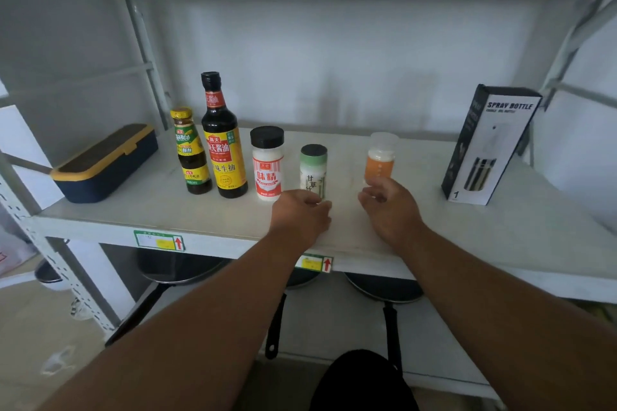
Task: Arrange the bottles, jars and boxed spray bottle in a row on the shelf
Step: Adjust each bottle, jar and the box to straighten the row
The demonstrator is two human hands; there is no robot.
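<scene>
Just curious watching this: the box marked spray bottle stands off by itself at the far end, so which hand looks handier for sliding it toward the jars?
Probably the right hand. It hovers, holding nothing, by the orange jar, on the side nearest the spray bottle box. The left hand sits at the green-capped jar, farther away.
</scene>
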